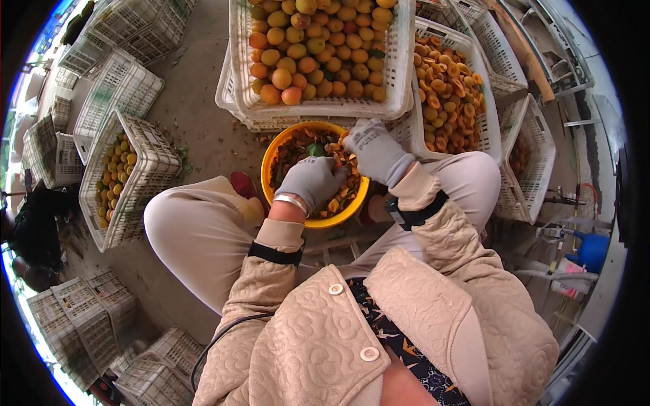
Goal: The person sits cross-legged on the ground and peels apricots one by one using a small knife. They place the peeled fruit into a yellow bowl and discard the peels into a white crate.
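My left hand, in a grey knit glove, is over the yellow plastic tub, its fingers curled near a small red thing I cannot make out. My right hand, gloved alike, is at the tub's upper right rim, with a bit of orange fruit at its fingertips. In the tub lie dark scraps, pieces of orange fruit and a green leaf. Just beyond it stands a white plastic crate of whole apricots. To its right another white crate holds halved apricots.
At the left a crate holds more apricots, near other stacked crates. Further crates stand at lower left. A person in dark clothes is at the far left. At the right are a crate, hoses and a blue container.
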Available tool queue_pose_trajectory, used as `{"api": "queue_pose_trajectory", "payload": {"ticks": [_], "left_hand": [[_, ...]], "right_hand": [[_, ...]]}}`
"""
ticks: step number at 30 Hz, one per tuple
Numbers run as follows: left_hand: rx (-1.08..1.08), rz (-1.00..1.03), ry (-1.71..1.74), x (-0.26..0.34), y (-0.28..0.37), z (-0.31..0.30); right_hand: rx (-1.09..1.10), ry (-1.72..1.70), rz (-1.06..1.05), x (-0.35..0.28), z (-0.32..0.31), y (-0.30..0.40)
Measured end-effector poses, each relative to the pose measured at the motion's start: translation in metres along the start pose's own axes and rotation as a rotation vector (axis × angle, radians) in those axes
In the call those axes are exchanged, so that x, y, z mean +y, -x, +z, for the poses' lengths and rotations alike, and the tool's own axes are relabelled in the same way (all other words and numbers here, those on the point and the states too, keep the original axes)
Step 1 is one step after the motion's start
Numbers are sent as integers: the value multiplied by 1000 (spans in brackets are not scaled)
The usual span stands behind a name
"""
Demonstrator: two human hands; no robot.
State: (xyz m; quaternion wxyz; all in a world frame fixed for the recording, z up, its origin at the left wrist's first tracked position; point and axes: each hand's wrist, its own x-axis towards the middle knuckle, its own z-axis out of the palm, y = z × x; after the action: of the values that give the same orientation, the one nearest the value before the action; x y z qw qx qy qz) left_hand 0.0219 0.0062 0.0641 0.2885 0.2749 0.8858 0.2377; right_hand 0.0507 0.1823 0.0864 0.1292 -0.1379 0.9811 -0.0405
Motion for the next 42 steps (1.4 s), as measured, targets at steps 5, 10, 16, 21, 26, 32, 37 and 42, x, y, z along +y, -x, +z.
{"api": "queue_pose_trajectory", "payload": {"ticks": [5, 10, 16, 21, 26, 32, 37, 42], "left_hand": [[-93, -117, -67, 4, -7, 12], [-167, -201, 478, -22, 5, -42], [557, 331, 732, 5, -2, -20], [692, 364, 575, 3, -12, 1], [656, 193, 734, 7, -9, 9], [592, 51, 1290, 14, -26, 34], [439, -36, 1729, 1, -34, 49], [439, -138, 1916, -13, -29, 6]], "right_hand": [[43, 167, 6, -24, 25, -9], [452, -480, 346, -1, 17, 3], [194, -2007, 43, 2, 29, 2], [308, -1835, 124, -9, 83, -10], [382, -1440, 178, -29, 48, -3], [788, -796, 325, -44, 48, -13], [769, -738, 206, -40, 47, -18], [615, -1550, -15, -28, 43, -15]]}}
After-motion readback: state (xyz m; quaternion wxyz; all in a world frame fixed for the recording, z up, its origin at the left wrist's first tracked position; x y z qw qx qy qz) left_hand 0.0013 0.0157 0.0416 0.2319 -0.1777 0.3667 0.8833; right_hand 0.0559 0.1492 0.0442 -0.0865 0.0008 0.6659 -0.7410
